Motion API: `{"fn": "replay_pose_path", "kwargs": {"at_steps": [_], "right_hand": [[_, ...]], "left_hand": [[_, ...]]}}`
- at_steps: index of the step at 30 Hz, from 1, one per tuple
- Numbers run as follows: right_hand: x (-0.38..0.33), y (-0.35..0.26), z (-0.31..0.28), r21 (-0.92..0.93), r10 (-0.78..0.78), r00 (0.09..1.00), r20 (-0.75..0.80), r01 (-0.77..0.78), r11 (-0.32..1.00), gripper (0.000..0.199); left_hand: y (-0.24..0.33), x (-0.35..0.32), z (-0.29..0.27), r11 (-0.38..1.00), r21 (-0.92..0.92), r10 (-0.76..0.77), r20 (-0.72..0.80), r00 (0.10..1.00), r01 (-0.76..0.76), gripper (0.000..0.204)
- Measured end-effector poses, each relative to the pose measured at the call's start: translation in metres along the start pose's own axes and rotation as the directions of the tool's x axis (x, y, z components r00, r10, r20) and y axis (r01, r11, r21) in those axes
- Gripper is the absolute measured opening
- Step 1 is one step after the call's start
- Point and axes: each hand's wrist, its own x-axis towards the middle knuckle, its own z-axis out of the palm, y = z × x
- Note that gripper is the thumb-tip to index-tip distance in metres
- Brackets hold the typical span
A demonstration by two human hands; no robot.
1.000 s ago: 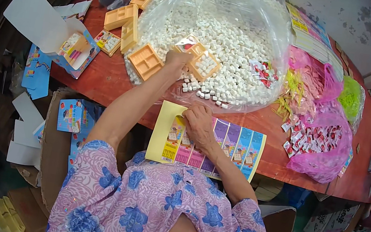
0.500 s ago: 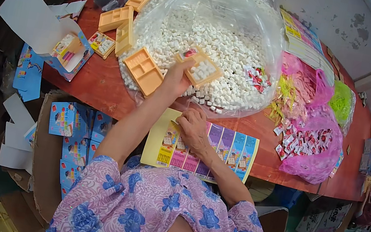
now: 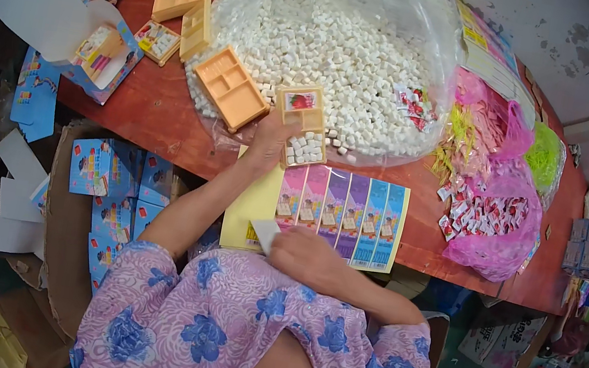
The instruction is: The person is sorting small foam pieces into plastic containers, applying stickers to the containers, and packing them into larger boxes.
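My left hand grips a small orange compartment tray, tilted upright above the table's near edge. White cubes fill its lower section, and a red-and-white packet lies in its upper one. Pinched in my right hand is a sticker label, its pale back turned up, partly lifted off the left part of a label sheet. That sheet carries pink, purple and blue labels beside a bare yellow strip. The fingertips of my right hand are partly hidden.
A large clear plastic bag of white cubes covers the table's middle. More orange trays stand to its left, near an opened box. Pink bags of packets lie right. Blue boxes fill a carton below the table.
My left hand has brought the tray nearer and turned it upright. My right hand has pulled toward my body, peeling the leftmost label from the sheet.
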Motion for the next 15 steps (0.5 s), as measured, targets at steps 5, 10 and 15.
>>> {"fn": "replay_pose_path", "kwargs": {"at_steps": [5,10,15], "right_hand": [[-0.049,0.011,-0.088,0.450,0.453,0.651,-0.609,-0.187,0.873,0.013],[-0.025,0.055,-0.091,0.887,0.805,0.377,-0.457,0.257,0.383,0.007],[0.005,0.093,-0.065,0.911,0.804,0.485,-0.342,0.382,0.157,0.009]], "left_hand": [[-0.001,-0.001,-0.005,0.990,0.136,0.042,-0.029,0.999,-0.037,0.036],[0.003,0.002,-0.001,0.955,-0.180,-0.215,0.115,0.970,0.233,0.035],[0.006,-0.019,0.033,0.896,-0.350,-0.197,0.240,0.951,0.274,0.041]]}}
